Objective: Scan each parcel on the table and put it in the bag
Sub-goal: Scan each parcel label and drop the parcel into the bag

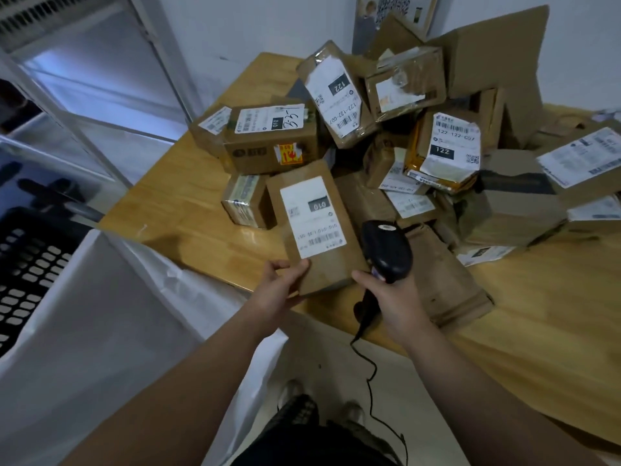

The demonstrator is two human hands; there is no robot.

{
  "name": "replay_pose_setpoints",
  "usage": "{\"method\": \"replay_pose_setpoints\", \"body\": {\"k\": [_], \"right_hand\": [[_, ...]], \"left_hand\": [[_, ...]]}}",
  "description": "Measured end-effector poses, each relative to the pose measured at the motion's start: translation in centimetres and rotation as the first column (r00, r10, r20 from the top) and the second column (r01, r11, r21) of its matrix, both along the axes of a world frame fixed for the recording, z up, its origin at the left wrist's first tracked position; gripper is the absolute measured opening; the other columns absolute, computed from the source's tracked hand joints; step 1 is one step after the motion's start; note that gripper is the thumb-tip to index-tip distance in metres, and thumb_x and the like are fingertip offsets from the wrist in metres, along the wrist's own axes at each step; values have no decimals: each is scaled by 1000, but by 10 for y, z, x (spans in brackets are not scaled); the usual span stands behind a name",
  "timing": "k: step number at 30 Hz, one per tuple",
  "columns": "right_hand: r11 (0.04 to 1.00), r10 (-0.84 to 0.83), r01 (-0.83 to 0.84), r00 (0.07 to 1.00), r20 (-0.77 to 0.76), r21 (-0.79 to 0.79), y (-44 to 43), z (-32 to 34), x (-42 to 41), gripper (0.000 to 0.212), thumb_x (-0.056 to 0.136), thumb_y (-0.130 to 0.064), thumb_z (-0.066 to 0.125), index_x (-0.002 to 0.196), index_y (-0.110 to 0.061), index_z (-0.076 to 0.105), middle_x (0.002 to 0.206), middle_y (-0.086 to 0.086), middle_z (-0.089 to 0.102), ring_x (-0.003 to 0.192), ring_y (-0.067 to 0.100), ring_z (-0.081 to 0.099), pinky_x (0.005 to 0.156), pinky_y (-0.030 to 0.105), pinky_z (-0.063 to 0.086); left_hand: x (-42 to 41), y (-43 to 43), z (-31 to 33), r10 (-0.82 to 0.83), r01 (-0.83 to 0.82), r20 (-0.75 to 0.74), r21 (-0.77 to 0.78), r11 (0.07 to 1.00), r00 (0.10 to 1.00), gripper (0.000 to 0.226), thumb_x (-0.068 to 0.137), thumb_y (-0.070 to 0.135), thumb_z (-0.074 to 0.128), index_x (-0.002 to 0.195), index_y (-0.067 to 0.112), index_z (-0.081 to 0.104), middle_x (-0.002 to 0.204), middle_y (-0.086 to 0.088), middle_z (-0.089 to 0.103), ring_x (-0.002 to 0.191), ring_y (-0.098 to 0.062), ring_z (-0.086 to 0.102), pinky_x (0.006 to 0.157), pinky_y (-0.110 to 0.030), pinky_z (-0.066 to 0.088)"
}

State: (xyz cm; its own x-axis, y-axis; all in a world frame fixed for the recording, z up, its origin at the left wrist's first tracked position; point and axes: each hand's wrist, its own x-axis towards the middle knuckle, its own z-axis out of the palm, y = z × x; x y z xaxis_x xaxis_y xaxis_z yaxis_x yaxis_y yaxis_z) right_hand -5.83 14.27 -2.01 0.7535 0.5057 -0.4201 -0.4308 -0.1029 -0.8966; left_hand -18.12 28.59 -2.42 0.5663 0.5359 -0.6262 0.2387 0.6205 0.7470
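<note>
My left hand [280, 285] grips the near end of a flat brown parcel [331, 264] with a white label marked 010, held tilted over the table's front edge. Just right of it my right hand [391, 299] holds a black corded barcode scanner [386, 250], its head pointing at the parcel's label. Behind lies a heap of several brown cardboard parcels [369, 129] with white labels on the wooden table [188, 203]. The white bag [100, 297] stands open at the lower left, below the table edge.
A black perforated crate [30, 264] sits left of the bag. A glass-fronted cabinet [84, 79] stands at the far left. Opened cardboard boxes [497, 52] lean against the wall behind the heap. The scanner's cable [371, 375] hangs down toward the floor by my feet.
</note>
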Motion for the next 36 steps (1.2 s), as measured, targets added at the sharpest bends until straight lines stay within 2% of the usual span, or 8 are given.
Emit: {"method": "replay_pose_setpoints", "body": {"k": [5, 13, 17, 20, 23, 25, 30, 36], "right_hand": [[923, -276, 291, 957, -94, 253, 6, 25, 2, 39, 75, -7, 77, 112, -15, 66, 107, 3, 71, 110, 24, 65, 97, 41, 51], [844, -359, 343, 933, -42, 411, 11, 56, 0, 48, 71, -16, 77, 116, -7, 65, 114, 9, 70, 113, 27, 64, 100, 42, 50], [902, -354, 303, 926, 127, 308, 3, 72, 21, 38, 79, -5, 76, 115, -11, 66, 112, 6, 72, 107, 18, 67, 94, 38, 54], [968, -252, 229, 897, 363, 107, -11, 93, 43, 29, 80, -12, 77, 107, -15, 69, 98, -5, 74, 93, 4, 69, 81, 26, 57], [996, 56, -11, 851, 523, -88, -26, 114, 63, 23, 79, -11, 77, 99, -20, 70, 94, -6, 73, 88, 2, 68, 72, 17, 54], [970, 211, -104, 814, 541, -222, -31, 120, 71, 21, 79, -10, 78, 98, -13, 70, 95, 8, 72, 92, 13, 68, 80, 29, 55], [906, 391, -230, 773, 499, -355, -23, 128, 72, 22, 81, -8, 75, 101, -3, 67, 98, 27, 63, 83, 13, 59, 73, 25, 44], [995, -46, 73, 942, 333, -66, -11, 121, 59, 25, 87, -17, 70, 112, -17, 64, 97, -4, 69, 93, 11, 65, 66, 17, 47]], "left_hand": [[23, 0, 24, -77, 69, 181, 49, 996, 980, 89, 70, 31, 78, 143, 29, 27, 126, -4, 61, 116, -23, 59, 104, -49, 44], [67, -17, 53, -294, 289, 258, 57, 956, 920, 41, 90, 27, 66, 128, 18, 52, 122, -1, 67, 116, -19, 61, 108, -39, 41], [77, -14, 70, -165, 125, 62, 414, 902, 984, 46, 82, 34, 74, 120, 19, 52, 113, 8, 58, 111, -11, 56, 85, -17, 46], [73, 11, 80, 111, -23, -53, 806, 591, 992, 76, 74, 49, 77, 134, 16, 43, 131, -4, 39, 125, -21, 38, 105, -41, 38], [70, 41, 93, -188, 411, -384, 901, 137, 904, 86, 74, 60, 70, 144, 29, 32, 150, -3, 22, 141, -24, 15, 117, -49, 15], [69, 53, 103, -305, 599, -586, 799, -59, 751, 94, 74, 62, 71, 150, 34, 23, 159, 1, 9, 146, -24, 1, 117, -47, 2], [71, 53, 111, -771, 842, -454, 505, 191, 447, 87, 84, 23, 74, 151, 23, 19, 125, 6, 55, 110, -12, 54, 93, -28, 45], [57, 61, 81, -558, 593, -237, 492, 638, 796, 76, 72, 28, 83, 133, 19, 39, 118, 1, 61, 100, -14, 61, 84, -31, 50]]}}
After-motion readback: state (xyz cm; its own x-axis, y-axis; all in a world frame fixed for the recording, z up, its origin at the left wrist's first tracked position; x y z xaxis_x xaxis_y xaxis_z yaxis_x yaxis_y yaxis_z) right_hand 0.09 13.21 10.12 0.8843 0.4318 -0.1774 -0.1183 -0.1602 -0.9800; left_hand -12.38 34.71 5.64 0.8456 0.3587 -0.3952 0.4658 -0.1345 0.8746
